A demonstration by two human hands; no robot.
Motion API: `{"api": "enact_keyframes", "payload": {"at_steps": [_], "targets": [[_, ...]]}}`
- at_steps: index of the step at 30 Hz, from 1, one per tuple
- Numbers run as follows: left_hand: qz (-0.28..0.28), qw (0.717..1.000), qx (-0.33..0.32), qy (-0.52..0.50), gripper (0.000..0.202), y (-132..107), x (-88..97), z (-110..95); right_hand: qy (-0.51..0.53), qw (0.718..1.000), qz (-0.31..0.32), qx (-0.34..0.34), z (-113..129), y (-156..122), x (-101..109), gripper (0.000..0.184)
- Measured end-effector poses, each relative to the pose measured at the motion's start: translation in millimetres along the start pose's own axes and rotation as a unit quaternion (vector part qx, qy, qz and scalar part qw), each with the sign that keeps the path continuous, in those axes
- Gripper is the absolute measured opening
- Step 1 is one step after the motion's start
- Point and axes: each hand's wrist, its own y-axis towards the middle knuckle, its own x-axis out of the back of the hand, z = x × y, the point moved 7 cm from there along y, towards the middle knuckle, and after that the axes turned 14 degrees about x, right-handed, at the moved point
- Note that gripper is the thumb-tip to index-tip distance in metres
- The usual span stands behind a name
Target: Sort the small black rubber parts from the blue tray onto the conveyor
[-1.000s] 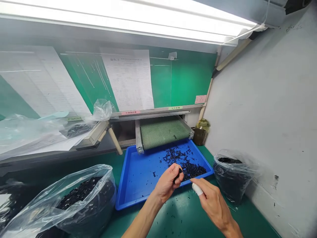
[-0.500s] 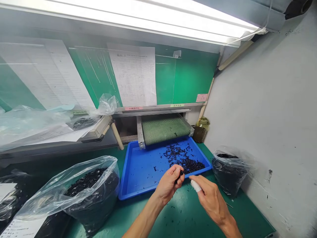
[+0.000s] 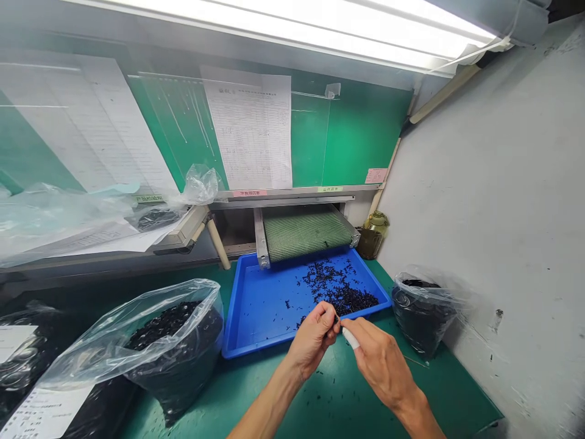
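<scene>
My left hand [image 3: 314,339] hovers over the front edge of a blue tray [image 3: 256,305], fingers curled around small black parts held in the palm. My right hand [image 3: 377,363] is just to its right, its white-wrapped fingertip meeting the left hand's fingertips in a pinch; whether it holds anything I cannot see. A heap of small black parts [image 3: 340,291] lies in the tray's right half. A green mesh conveyor belt [image 3: 306,235] ends over the tray's back edge.
A clear plastic bag of black parts [image 3: 164,341] stands at the left, another smaller bag [image 3: 423,311] at the right by the grey wall. A brown jar [image 3: 372,235] sits in the back corner. Papers hang on the green board. Loose black bits dot the green mat [image 3: 338,396].
My two hands have drawn together, so the right fingertip now meets the left fingers. The view has shifted slightly back and to the right.
</scene>
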Motion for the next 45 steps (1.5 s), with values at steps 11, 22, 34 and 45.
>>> {"api": "enact_keyframes", "payload": {"at_steps": [11, 22, 34, 45], "targets": [[-0.018, 0.998, -0.030, 0.055, 0.036, -0.3, 2.1, 2.1, -0.129, 0.992, 0.006, 0.009, 9.5, 4.1, -5.9, 0.033], [-0.193, 0.973, -0.126, 0.024, 0.042, 25.3, 56.3, 9.7, 0.001, 0.978, 0.064, -0.199, -13.4, 33.4, -70.6, 0.025], [-0.193, 0.972, -0.134, -0.024, 0.043, 39.6, 85.8, 12.0, 0.158, 0.965, 0.024, -0.209, -52.4, 34.0, -108.2, 0.031], [-0.171, 0.973, -0.115, -0.103, 0.040, 19.5, 92.4, 14.9, 0.214, 0.962, 0.043, -0.163, -47.4, -32.0, -148.6, 0.037]]}}
